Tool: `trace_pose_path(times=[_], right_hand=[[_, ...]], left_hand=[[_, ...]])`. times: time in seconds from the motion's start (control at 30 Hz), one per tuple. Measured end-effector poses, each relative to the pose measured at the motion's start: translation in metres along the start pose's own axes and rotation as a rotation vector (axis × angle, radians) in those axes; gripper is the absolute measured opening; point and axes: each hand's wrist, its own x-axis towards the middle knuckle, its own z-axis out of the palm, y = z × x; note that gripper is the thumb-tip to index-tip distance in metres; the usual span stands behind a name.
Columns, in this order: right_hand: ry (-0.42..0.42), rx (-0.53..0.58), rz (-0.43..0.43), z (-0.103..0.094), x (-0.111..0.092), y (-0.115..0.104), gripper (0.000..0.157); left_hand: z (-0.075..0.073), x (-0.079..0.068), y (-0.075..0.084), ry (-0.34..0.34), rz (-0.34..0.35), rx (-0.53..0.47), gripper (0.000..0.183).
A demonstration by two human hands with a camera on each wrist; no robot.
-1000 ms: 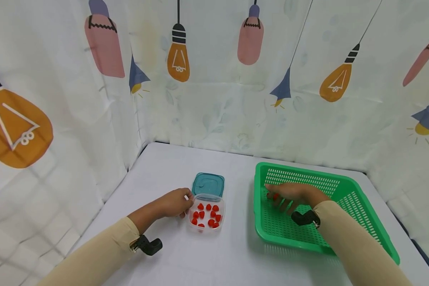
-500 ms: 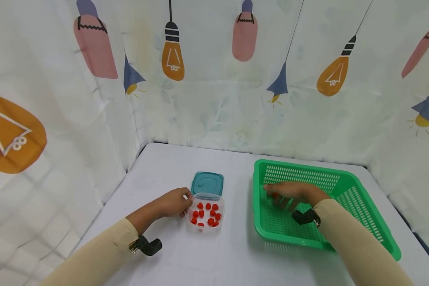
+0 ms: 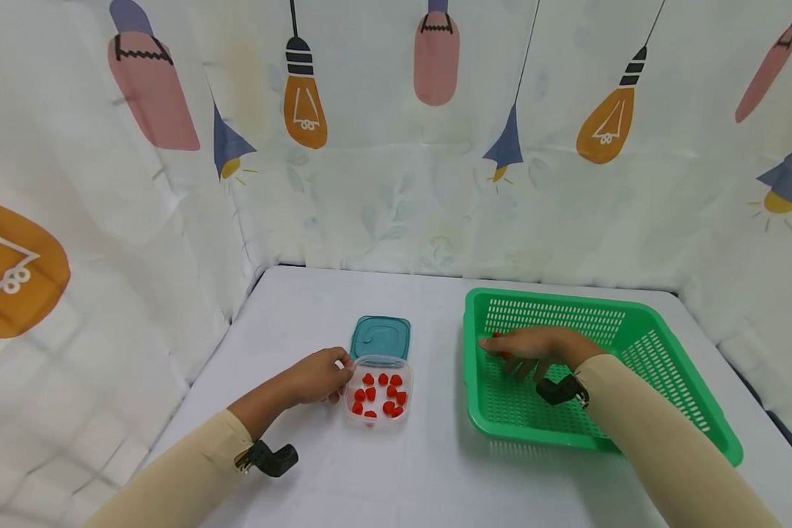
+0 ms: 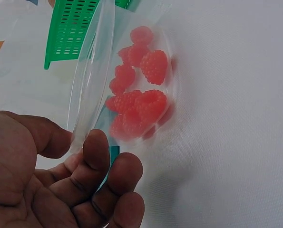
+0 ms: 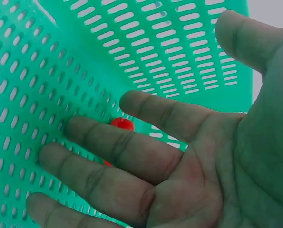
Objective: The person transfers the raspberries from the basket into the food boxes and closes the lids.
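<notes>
My left hand pinches the rim of a small clear plastic container between thumb and fingers. Several red raspberries lie in that container, which stands on the white table. Over on the right, my right hand is down inside a green plastic basket. In the right wrist view its fingers are spread and fairly straight, with the thumb held apart. Behind the fingers a red raspberry shows near the basket's corner, partly hidden by them; another bit of red peeks out below.
A teal lid lies flat just behind the clear container. White table surface separates the container from the basket. A printed curtain hangs along the table's back and sides.
My right hand has shifted slightly within the basket, and more red shows beside its fingertips. The left hand keeps its hold on the container. The head view has tilted a little.
</notes>
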Motion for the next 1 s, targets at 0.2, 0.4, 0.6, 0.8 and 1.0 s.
trace_pose_path(times=[0.2,0.4,0.6,0.8,1.0], right_hand=[[-0.012,-0.006,0.016,-0.001,0.000,-0.001,0.090],[-0.004,-0.002,0.014,-0.002,-0.001,0.004,0.085],[0.012,0.057,-0.011,-0.006,-0.001,0.011,0.079],[0.026,0.112,-0.027,-0.009,-0.002,0.012,0.090],[0.038,0.129,-0.027,-0.012,-0.001,0.012,0.082]], left_hand=[[0.000,-0.001,0.000,0.002,0.004,0.000,0.022],[0.000,0.000,0.000,-0.001,0.003,0.007,0.022],[0.001,0.001,0.000,-0.007,0.008,0.008,0.021],[0.000,-0.001,0.000,-0.010,-0.003,0.010,0.021],[-0.001,-0.001,0.002,-0.012,-0.002,0.013,0.021]])
